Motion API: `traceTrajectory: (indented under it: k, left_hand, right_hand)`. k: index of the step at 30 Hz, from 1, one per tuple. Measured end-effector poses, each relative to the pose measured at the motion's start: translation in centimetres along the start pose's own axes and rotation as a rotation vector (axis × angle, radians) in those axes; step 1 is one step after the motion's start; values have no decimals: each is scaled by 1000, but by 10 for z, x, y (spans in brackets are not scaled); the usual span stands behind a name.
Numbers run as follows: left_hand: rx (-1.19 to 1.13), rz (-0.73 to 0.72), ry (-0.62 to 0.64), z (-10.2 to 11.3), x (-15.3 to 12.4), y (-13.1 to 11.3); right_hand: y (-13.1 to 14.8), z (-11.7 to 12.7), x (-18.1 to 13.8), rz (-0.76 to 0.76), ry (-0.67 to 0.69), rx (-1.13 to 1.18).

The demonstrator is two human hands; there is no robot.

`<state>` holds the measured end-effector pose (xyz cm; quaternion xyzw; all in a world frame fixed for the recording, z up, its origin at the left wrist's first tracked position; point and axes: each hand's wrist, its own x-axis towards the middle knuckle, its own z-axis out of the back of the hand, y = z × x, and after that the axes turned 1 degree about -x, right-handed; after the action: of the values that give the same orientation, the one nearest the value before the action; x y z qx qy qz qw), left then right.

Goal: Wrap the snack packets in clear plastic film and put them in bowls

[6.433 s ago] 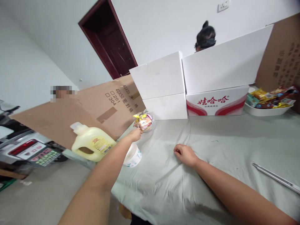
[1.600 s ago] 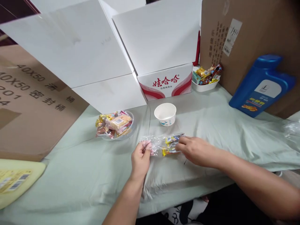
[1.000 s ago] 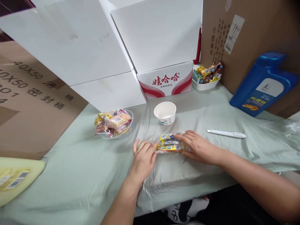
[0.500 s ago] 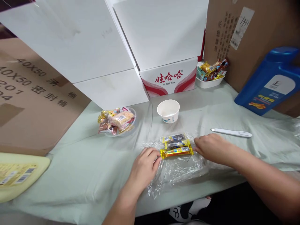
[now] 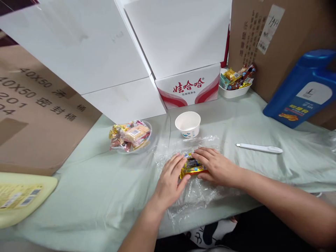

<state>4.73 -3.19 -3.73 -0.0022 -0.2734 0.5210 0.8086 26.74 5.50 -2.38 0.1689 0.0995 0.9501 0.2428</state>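
Note:
Three wrapped snack bars lie side by side on a sheet of clear plastic film [image 5: 194, 199], under my two hands. The nearest snack bar [image 5: 193, 170] has a shiny yellow wrapper; the dark snack bars [image 5: 193, 163] behind it are partly covered. At their left ends rests my left hand [image 5: 172, 178], fingers stretched forward and thumb apart on the near side. My right hand [image 5: 219, 168] lies over their right ends, its fingers extended across them and its thumb near the yellow bar. Both hands touch the bars, with fingers spread rather than curled.
A white paper bowl [image 5: 188, 125] stands behind the film. Packaged snacks fill a clear bowl [image 5: 150, 140] at left and a white tray [image 5: 236, 92] at back right. A white utility knife [image 5: 259, 148] lies right. Boxes [image 5: 189, 89] and a blue bottle [image 5: 301, 94] stand behind.
Both hands have moved inward over the bars, the right one leftward from the film's edge. Their curled fingers have straightened, and the bars are now partly covered.

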Motion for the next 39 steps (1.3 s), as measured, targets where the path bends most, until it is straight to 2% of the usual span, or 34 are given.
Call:
traceTrajectory:
  k: [3,9,12,15,21,24,28,30,32,35,37,39]
  left_hand:
    - [18,-42,93,-6,1,-6]
    - [23,-17,142,-17,0,-12]
    - [26,38,168,-18,1,-16]
    - [1,124,245,-13,5,-22]
    - [-80,298,400,5,12,-29]
    - [-226,403,371,11,10,-19]
    - [-552,605,161,24,17,2]
    - [-657,657,47,36,32,12]
    - [-678,659,16,49,57,19]
    - [-552,611,117,67,108,27]
    - [-306,518,207,74,145,32]
    - [-18,447,364,75,181,36]
  right_hand:
    - [2,-10,2,-47,46,-12]
    - [1,-11,1,-3,68,165]
    - [-6,-17,-1,-35,80,185]
    - [-14,-23,-1,-72,160,165]
    - [-21,-20,-1,3,254,249]
    - [-22,-18,-1,2,277,248]
    - [-19,-18,-1,-15,315,181]
    - [-17,-19,-1,-23,325,164]
    - [-16,-19,-1,-21,319,157]
    - [-17,-20,-2,-8,290,150]
    - [-17,-21,-3,2,275,148]
    - [-17,-22,-3,9,265,146]
